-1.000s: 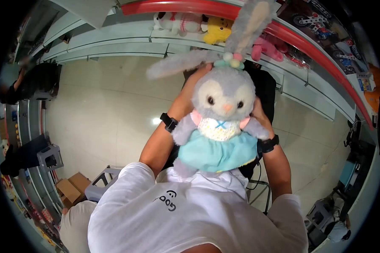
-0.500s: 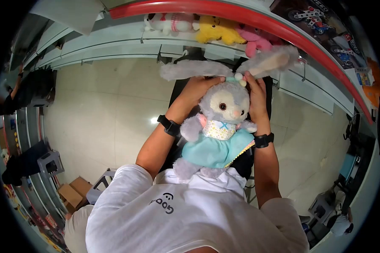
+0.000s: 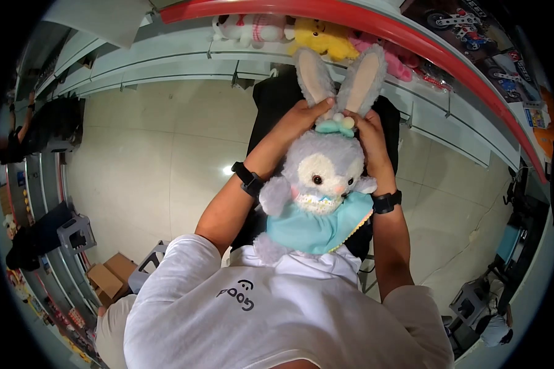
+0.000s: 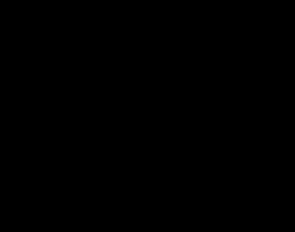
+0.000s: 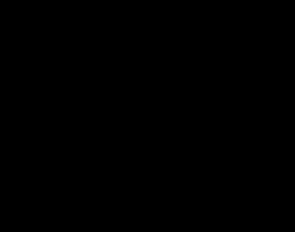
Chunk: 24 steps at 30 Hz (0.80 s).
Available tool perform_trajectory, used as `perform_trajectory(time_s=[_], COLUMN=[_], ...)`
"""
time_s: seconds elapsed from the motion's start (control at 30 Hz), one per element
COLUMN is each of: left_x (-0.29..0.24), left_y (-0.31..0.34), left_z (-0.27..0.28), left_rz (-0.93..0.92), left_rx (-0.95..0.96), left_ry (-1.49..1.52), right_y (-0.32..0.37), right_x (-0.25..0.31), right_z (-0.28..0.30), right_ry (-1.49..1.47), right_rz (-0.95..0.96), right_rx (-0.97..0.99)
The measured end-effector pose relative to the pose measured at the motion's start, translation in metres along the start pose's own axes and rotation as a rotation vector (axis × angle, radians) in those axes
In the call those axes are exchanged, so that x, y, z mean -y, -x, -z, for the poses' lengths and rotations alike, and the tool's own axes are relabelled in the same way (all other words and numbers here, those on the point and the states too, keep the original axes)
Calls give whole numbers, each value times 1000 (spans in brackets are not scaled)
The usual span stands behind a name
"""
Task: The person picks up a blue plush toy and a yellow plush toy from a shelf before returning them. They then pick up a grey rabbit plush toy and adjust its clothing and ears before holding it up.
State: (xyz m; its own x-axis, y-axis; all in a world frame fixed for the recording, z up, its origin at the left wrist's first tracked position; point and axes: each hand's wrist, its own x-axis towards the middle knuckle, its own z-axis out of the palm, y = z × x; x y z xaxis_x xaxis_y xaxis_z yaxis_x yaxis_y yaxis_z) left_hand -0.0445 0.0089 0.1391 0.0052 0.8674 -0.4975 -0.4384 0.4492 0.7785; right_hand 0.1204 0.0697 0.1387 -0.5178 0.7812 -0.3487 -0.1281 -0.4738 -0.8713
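In the head view a grey plush rabbit (image 3: 326, 160) with a pale face and a turquoise skirt (image 3: 311, 230) lies face up on my lap. Both its long ears (image 3: 362, 80) stand up side by side, pink-beige inner sides showing. My left hand (image 3: 301, 117) grips the base of one ear, thumb across its front. The base of the other ear is held by my right hand (image 3: 372, 138). Between the thumbs sits a green bow (image 3: 335, 127) with small pompoms. Fingers behind the ears are hidden. Both wrist views are black.
Ahead runs a shelf with a red edge (image 3: 271, 9), carrying a white plush (image 3: 249, 29), a yellow plush (image 3: 323, 40) and a pink plush (image 3: 394, 58). Boxed toy motorbikes (image 3: 468, 27) are at the upper right. A cardboard box (image 3: 111, 277) and a grey stool (image 3: 77, 234) stand left.
My hands have moved from the rabbit's head and sides to its ear bases. The ears, spread out sideways half a second ago, now point up together. The rabbit's head has tipped down.
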Motion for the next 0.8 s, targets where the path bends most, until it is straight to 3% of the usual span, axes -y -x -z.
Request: perform_trajectory(time_s=[0.1,0.17,0.23,0.33,0.37,0.43,0.57,0.67,0.8], left_x=[11,11,1,0,2,4,4,5,6], left_y=[-8,-4,9,12,10,7,3,4,6], left_z=[5,4,2,4,6,7,11,11,13], left_rz=[-26,-45,-82,-137,-157,-164,-222,-253,-299], left_rx=[50,-53,-51,-28,-4,28,202,168,163], left_ry=[14,15,86,217,277,304,342,347,206], right_y=[-3,-2,0,-3,-4,-5,-10,-12,-7], right_x=[-5,-2,3,4,5,7,0,-5,-6], right_z=[7,3,-3,-1,-1,-1,9,13,5], right_ry=[9,27,-6,-32,-31,-300,-174,-128,-111], right_rz=[28,32,-5,-61,-63,30,-56,-92,104], right_rx=[68,95,-157,-268,-268,-126,-187,-219,-36])
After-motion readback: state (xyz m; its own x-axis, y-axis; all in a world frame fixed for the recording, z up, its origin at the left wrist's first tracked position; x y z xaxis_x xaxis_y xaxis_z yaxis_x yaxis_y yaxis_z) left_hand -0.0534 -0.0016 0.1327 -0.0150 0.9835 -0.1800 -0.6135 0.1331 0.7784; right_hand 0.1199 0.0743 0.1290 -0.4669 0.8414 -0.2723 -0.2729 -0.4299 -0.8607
